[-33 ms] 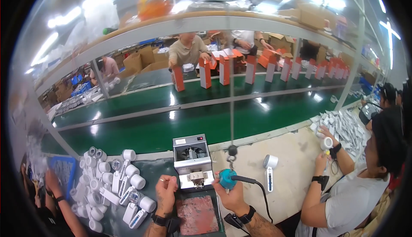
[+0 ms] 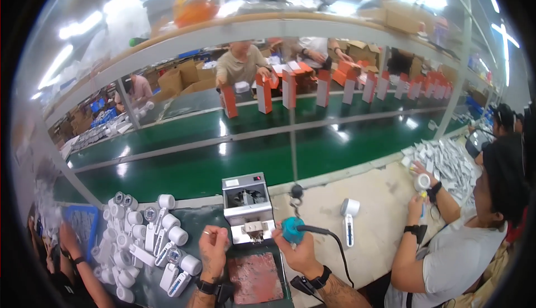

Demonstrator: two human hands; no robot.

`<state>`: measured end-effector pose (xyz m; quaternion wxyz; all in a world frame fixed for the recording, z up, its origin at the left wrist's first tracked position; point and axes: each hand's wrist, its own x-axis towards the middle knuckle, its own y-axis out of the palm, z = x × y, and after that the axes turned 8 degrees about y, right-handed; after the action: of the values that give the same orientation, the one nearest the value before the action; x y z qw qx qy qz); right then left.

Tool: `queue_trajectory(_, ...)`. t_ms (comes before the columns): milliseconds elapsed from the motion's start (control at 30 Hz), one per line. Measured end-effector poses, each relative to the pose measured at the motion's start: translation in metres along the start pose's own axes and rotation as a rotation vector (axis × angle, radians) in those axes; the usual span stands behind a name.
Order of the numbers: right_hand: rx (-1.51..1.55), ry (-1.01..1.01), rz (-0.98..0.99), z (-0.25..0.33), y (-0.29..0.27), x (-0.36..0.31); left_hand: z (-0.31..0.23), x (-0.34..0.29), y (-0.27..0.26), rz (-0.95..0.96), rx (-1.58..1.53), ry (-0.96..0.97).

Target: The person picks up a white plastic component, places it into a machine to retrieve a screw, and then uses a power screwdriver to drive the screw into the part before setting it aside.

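My right hand (image 2: 301, 256) is wrapped round a teal electric screwdriver (image 2: 292, 230), which hangs from a hook on a cord and trails a black cable. Its tip is hidden from above. My left hand (image 2: 213, 246) is closed with thumb and fingers pressed together; anything in it is too small or hidden to make out. Just beyond both hands stands a grey metal screw feeder (image 2: 248, 210) with an open top. Between my wrists lies a worn reddish pad (image 2: 255, 277). A pile of white handheld devices with round heads (image 2: 148, 235) sits left of my left hand.
One white device (image 2: 349, 222) lies right of the screwdriver. At right a co-worker (image 2: 441, 246) handles another beside a heap of white parts (image 2: 444, 165). A blue crate (image 2: 84, 224) stands far left. Orange-and-white boxes (image 2: 263, 93) line the green conveyor (image 2: 262, 152), with people behind.
My right hand and the screwdriver have shifted slightly left. My left hand has also drifted a little left, still closed.
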<state>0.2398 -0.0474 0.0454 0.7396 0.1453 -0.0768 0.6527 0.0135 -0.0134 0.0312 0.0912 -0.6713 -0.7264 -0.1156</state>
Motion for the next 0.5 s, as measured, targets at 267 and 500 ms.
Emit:
queue_trajectory(267, -0.072, 0.122, 0.023, 0.035, -0.018, -0.019, -0.095, 0.012, 0.071, 0.138, 0.106, 0.289)
queue_trajectory(500, -0.034, 0.155, -0.076, 0.047, -0.067, -0.091, -0.015, 0.021, 0.223, 0.692, 0.613, 0.608)
